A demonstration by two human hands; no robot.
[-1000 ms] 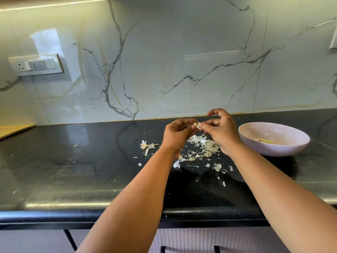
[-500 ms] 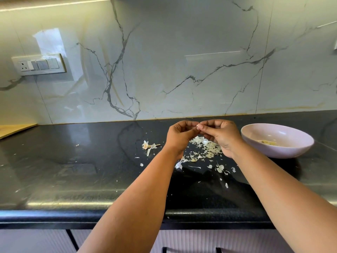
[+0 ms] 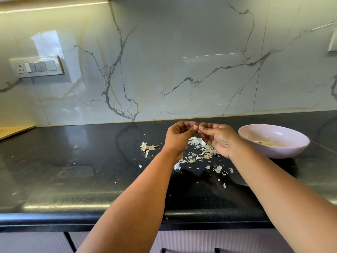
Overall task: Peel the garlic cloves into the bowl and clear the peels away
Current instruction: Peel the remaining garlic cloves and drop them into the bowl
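Head view: two bare forearms reach over a black desk toward a marble-veined wall.
Left hand [image 3: 179,136]: raised above the desk, fingers curled, thumb and fingertips pinching a small pale garlic clove [image 3: 195,127].
Right hand [image 3: 218,138]: fingers curled too, its fingertips meeting the left hand's at the clove and picking at it; how much skin is left on the clove is too small to tell.
Bowl [image 3: 284,148]: sits near the desk's right edge, just beside the right hand, with a few pale peeled cloves [image 3: 264,142] in its bottom.
Peels [image 3: 202,152]: scattered on the desk under and in front of both hands, none cleared.
Stem scrap [image 3: 147,148]: lies apart, left of the peel heap.
Progress: judged mid-task; some cloves are done, one is in hand, and the whole clean-up is still left.
Materials: peels look thin, papery, curled and off-white; the bowl is smooth, shallow, round, pale lilac; the desk is glossy dark stone with a rounded front edge.
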